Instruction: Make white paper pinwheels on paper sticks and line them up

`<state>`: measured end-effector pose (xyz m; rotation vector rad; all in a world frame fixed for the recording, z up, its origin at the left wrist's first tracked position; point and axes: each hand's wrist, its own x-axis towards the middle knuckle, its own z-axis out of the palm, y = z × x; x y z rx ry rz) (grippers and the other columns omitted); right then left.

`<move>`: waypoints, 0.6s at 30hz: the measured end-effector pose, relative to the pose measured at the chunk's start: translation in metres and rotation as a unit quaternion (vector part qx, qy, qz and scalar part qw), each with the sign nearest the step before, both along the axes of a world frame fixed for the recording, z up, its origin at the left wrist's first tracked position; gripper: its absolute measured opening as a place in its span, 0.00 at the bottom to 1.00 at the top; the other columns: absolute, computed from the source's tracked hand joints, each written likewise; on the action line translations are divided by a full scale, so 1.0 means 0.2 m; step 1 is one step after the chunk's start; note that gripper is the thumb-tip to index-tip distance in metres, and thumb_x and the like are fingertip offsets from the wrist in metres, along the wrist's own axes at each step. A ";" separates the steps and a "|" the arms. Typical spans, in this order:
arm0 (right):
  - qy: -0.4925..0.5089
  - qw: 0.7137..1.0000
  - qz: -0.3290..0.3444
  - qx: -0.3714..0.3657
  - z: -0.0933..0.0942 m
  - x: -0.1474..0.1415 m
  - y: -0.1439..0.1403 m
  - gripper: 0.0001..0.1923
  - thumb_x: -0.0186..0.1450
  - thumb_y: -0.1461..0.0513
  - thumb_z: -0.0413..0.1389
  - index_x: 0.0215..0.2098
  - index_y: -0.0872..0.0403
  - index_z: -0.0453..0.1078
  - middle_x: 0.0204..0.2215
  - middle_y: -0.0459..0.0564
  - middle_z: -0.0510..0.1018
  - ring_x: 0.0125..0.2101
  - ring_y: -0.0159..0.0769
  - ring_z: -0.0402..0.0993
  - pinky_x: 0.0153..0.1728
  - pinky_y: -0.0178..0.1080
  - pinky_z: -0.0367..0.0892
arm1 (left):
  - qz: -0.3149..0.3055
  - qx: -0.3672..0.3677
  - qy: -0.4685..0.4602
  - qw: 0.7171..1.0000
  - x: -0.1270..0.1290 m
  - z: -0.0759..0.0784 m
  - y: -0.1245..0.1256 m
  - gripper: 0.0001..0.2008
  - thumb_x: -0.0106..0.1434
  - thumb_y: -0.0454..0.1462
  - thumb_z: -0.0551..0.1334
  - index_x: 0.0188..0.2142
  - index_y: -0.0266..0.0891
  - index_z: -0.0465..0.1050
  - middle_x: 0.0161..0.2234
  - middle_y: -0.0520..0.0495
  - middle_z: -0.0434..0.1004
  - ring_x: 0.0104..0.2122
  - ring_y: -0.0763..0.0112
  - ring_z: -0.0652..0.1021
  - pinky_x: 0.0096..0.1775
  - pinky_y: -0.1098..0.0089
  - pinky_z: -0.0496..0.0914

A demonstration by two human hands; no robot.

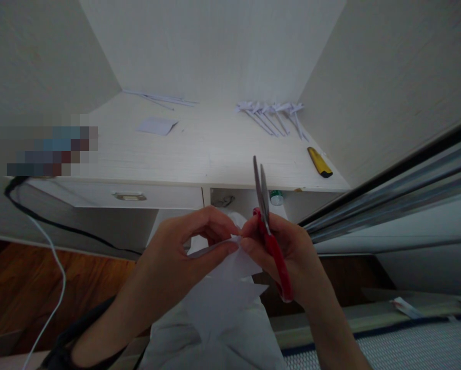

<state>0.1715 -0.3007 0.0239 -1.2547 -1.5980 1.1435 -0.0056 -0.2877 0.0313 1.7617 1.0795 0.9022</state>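
My left hand (192, 252) pinches a white piece of paper (218, 298) between thumb and fingers. The paper has pointed, cut edges and hangs down over the lap. My right hand (292, 246) meets the left at the paper's top, thumb and fingertip pressed together on it. Hooked in that same hand is a pair of red-handled scissors (269, 226), its blades pointing up and away, slightly apart. The scissors are not touching the paper with their blades. What exactly lies between the fingertips is mostly hidden.
On the white desk (199, 154) lie thin paper sticks (165, 98), a paper sheet (156, 126) and a row of folded paper pieces with stems (271, 115). A yellow utility knife (320, 162) is near the right edge. A black cable (69, 226) hangs at left.
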 end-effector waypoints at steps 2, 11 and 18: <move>-0.007 1.000 0.002 -0.007 -0.01 0.00 0.00 0.04 0.58 0.62 0.58 0.29 0.54 0.67 0.22 0.41 0.67 0.23 0.27 0.61 0.23 0.31 0.58 | 0.005 0.004 0.004 1.000 0.00 -0.01 0.00 0.02 0.58 0.32 0.64 0.31 0.40 0.72 0.27 0.54 0.76 0.28 0.76 0.75 0.31 0.78 0.71; -0.058 0.998 -0.003 0.004 -0.01 0.00 -0.01 0.05 0.58 0.64 0.55 0.24 0.55 0.65 0.18 0.41 0.65 0.21 0.27 0.60 0.22 0.31 0.56 | -0.018 -0.010 -0.021 1.000 0.00 -0.03 0.00 0.05 0.57 0.30 0.65 0.29 0.41 0.70 0.26 0.57 0.73 0.27 0.79 0.74 0.31 0.80 0.70; 0.015 1.000 -0.001 0.013 -0.01 0.01 -0.01 0.02 0.58 0.67 0.56 0.28 0.54 0.69 0.21 0.41 0.69 0.21 0.26 0.62 0.23 0.29 0.58 | -0.024 -0.023 -0.038 0.999 0.00 -0.03 0.01 0.05 0.57 0.31 0.65 0.29 0.42 0.71 0.26 0.58 0.73 0.27 0.80 0.74 0.31 0.80 0.69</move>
